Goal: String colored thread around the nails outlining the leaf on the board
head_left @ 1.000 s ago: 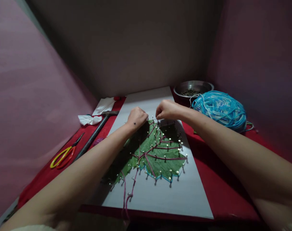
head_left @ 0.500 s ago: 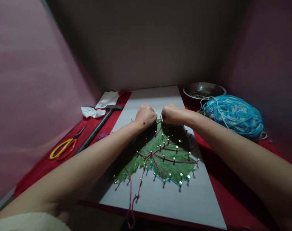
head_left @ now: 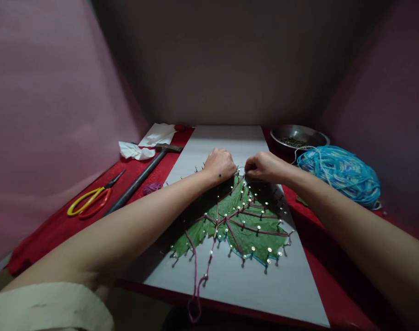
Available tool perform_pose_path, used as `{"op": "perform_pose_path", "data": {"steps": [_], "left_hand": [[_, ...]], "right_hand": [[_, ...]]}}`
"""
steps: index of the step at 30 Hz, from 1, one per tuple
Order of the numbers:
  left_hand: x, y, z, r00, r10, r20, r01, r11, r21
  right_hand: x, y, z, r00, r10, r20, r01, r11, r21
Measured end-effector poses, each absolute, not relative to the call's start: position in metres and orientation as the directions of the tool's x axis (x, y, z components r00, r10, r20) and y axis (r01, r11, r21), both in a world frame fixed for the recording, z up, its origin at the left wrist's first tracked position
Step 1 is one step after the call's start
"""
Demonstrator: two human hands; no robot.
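Red cloth (head_left: 54,239): it covered the surface below a white board (head_left: 230,135).
Leaf (head_left: 232,204): it lay on the board's nearer half, set with nails (head_left: 258,228) and purple yarn (head_left: 194,294); blue edging (head_left: 237,252) ran near five o'clock.
Left hand (head_left: 221,164): it was curled at the leaf's twelve o'clock; what it held, I could not tell.
Right hand (head_left: 262,165): just beside, in narrow pinch, seemingly holding a pale strand (head_left: 241,167).
Change: since one second before, the gap between the hands had become smaller; the work, I judged, remained at this tip.
Around: blue yarn ball (head_left: 340,177) at two o'clock, scissors (head_left: 105,189) at nine.
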State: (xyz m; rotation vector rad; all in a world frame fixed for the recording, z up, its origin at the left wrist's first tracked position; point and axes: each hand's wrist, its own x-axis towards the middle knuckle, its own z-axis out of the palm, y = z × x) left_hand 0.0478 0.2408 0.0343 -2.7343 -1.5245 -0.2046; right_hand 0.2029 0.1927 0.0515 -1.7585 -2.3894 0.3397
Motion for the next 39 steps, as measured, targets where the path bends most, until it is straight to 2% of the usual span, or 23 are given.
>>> {"op": "perform_pose_path", "data": {"steps": [6, 13, 17, 21, 27, 33, 39], "left_hand": [[0.052, 0.231, 0.036, 0.519, 0.836, 0.177, 0.848, -0.53, 0.019], [0.051, 0.233, 0.037, 0.485, 0.861, 0.156, 0.869, -0.495, 0.03], [0.05, 0.233, 0.037, 0.49, 0.859, 0.151, 0.864, -0.501, 0.045], [0.05, 0.232, 0.038, 0.498, 0.855, 0.142, 0.858, -0.509, 0.059], [0.05, 0.232, 0.038, 0.507, 0.851, 0.139, 0.852, -0.519, 0.07], [0.05, 0.231, 0.038, 0.511, 0.849, 0.132, 0.849, -0.523, 0.077], [0.05, 0.231, 0.039, 0.52, 0.843, 0.137, 0.844, -0.532, 0.074]], "right_hand": [[0.197, 0.199, 0.052, -0.323, 0.944, -0.066, 0.926, 0.301, -0.226], [0.187, 0.207, 0.064, -0.362, 0.925, -0.112, 0.929, 0.348, -0.128], [0.196, 0.202, 0.067, -0.351, 0.936, -0.006, 0.923, 0.345, -0.169], [0.207, 0.195, 0.062, -0.415, 0.907, 0.067, 0.887, 0.42, -0.193], [0.213, 0.186, 0.056, -0.557, 0.829, 0.056, 0.83, 0.558, -0.011], [0.215, 0.182, 0.051, -0.589, 0.808, 0.015, 0.805, 0.585, 0.097], [0.217, 0.18, 0.051, -0.611, 0.791, 0.025, 0.787, 0.604, 0.126]]}}
